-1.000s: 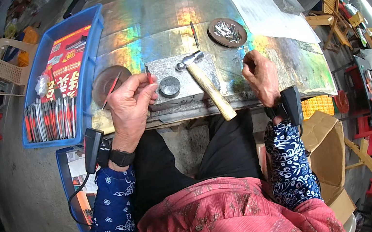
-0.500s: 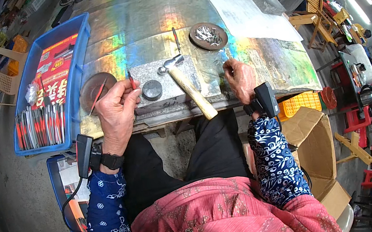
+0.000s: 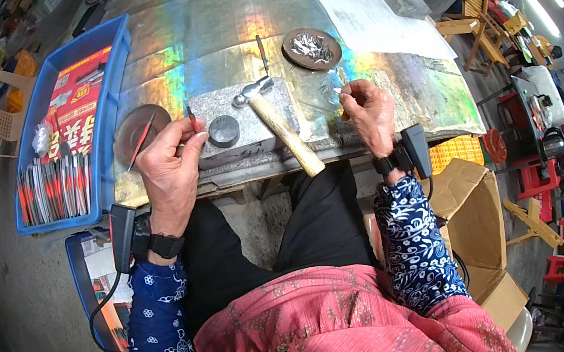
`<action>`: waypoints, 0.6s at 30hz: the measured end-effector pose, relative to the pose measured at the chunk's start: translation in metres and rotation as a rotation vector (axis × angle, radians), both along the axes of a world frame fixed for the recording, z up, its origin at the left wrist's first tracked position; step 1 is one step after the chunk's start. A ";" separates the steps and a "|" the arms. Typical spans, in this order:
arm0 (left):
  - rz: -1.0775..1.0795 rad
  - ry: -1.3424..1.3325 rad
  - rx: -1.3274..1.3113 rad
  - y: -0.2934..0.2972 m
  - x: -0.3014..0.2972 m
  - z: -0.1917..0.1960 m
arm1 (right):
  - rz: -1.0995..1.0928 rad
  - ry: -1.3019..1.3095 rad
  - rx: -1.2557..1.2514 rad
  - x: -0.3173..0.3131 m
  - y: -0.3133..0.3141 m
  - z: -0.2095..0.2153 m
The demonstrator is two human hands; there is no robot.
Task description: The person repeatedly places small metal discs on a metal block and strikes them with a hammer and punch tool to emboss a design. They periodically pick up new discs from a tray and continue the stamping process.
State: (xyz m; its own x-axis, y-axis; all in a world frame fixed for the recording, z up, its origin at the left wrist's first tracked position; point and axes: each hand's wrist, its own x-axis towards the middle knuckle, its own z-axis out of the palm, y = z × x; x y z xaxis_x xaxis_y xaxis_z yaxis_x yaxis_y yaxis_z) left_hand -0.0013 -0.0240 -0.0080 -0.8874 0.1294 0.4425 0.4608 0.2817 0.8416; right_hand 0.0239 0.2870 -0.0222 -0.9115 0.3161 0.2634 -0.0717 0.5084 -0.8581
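Head view: we see the left hand [image 3: 168, 166] pinching a thin red-tipped piece [image 3: 193, 120] upright at the near-left corner of a grey stone block [image 3: 243, 119], which carries a dark round disc [image 3: 224, 130] and the head of a wooden-handled hammer [image 3: 279, 128], while the right hand [image 3: 370, 115] is curled shut just right of the block, on what we cannot tell. Block and hands rest on a foil-covered bench [image 3: 199, 37] with a brown dish [image 3: 140, 129], a second dish of metal bits [image 3: 311, 49], a paper sheet [image 3: 365, 5] and a blue tray [image 3: 69, 129] of red-handled tools, above a concrete floor. We note that a cardboard box [image 3: 472, 219] is partly hidden by the right sleeve, and the fisheye rim blurs the stools and chairs.
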 end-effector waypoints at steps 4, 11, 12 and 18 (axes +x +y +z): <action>-0.086 -0.276 0.324 0.000 0.009 0.006 | 0.080 -0.021 -0.202 0.024 -0.038 0.034; -0.299 -0.571 0.716 0.007 0.029 0.016 | 0.315 -0.050 -0.499 0.056 -0.109 0.069; -0.326 -0.591 0.750 0.008 0.033 0.017 | 0.325 -0.061 -0.522 0.058 -0.116 0.069; -0.445 -0.710 0.991 0.012 0.048 0.020 | 0.361 -0.042 -0.596 0.068 -0.139 0.065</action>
